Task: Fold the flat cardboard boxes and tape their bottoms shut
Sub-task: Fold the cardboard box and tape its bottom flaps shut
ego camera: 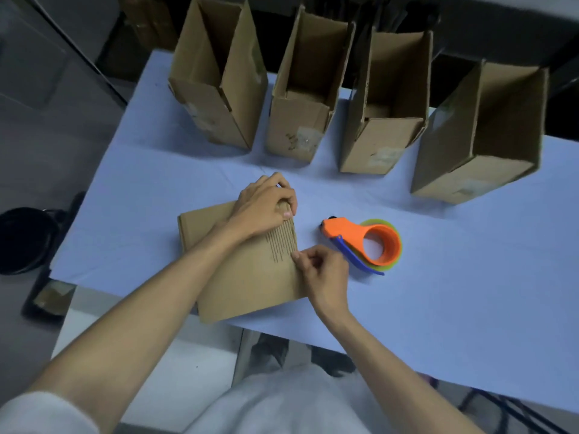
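- A flat brown cardboard box point(250, 286) lies at frame centre on the light-blue worktop point(438, 292).
- The left hand point(266, 205) grips its far right corner — the right hand point(324, 274) pinches its right edge.
- An orange plastic tape dispenser point(360, 239) lies just right of it.

Blue tablecloth point(438, 292), black round object point(26, 241) far left.
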Available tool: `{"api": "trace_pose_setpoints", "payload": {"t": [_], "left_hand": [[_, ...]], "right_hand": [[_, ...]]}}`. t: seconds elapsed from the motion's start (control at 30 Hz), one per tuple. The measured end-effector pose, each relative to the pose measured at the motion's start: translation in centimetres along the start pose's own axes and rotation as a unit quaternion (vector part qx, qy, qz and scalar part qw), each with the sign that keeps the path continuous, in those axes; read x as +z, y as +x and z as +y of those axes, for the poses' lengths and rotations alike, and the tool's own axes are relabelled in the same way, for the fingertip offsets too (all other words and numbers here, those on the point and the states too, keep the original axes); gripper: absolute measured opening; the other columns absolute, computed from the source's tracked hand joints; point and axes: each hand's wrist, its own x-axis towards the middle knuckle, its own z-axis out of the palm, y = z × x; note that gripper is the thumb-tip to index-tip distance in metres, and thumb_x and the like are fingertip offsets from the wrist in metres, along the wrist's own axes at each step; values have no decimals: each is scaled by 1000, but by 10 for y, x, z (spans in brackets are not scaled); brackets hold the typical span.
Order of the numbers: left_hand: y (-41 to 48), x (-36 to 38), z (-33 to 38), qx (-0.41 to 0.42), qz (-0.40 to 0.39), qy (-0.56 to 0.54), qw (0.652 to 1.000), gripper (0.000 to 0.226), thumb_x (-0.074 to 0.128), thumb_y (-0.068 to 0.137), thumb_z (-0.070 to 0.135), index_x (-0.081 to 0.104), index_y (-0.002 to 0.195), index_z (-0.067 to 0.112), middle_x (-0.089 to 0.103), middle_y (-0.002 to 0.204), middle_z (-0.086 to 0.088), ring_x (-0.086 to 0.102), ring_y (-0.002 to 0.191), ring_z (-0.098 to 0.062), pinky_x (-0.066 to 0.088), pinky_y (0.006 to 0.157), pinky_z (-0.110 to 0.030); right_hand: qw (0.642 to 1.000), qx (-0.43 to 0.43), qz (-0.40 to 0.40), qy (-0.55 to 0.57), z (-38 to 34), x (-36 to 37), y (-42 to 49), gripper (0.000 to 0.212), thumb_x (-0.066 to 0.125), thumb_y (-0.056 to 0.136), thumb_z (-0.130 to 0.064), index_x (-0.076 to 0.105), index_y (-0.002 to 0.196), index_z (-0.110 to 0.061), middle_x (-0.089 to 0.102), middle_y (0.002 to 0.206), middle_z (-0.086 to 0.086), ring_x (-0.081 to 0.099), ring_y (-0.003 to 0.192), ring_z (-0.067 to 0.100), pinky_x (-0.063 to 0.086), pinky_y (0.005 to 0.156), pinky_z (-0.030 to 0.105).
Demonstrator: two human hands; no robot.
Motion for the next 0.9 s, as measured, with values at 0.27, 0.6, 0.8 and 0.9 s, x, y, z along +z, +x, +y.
{"api": "trace_pose_setpoints", "payload": {"t": [0.27, 0.6, 0.8, 0.9], "left_hand": [[9, -5, 5, 22, -42, -21, 999, 13, 63, 74, 13, 66, 76, 25, 51, 102, 17, 45, 94, -10, 42, 85, -34], [1, 8, 10, 52, 28, -20, 998, 22, 72, 75, 17, 69, 93, 29, 52, 118, 8, 44, 111, -16, 35, 97, -35], [-29, 37, 25, -212, 73, 12, 975, 67, 61, 78, 60, 39, 139, 40, 23, 152, 3, 0, 144, -22, -6, 112, -56], [-34, 37, 18, -201, 88, -1, 976, 71, 54, 81, 65, 29, 144, 43, 15, 157, 3, -7, 146, -20, -9, 112, -58]], "right_hand": [[1000, -5, -14, 2, -25, 4, 41, 19, 70, 82, -29, 60, 71, -17, 61, 64, -7, 59, 64, 16, 45, 61, 32], [1000, 18, -13, 13, 0, -1, 5, 17, 69, 82, -16, 61, 67, -13, 59, 59, -7, 54, 56, 6, 46, 59, 31], [994, 10, -67, 85, 18, -10, -10, 11, 67, 85, -9, 64, 74, -7, 66, 66, 7, 63, 62, 21, 55, 64, 47], [992, -116, -55, 19, 25, -31, 5, 5, 64, 84, -13, 65, 85, -8, 65, 75, 4, 61, 68, 17, 52, 66, 41]]}}
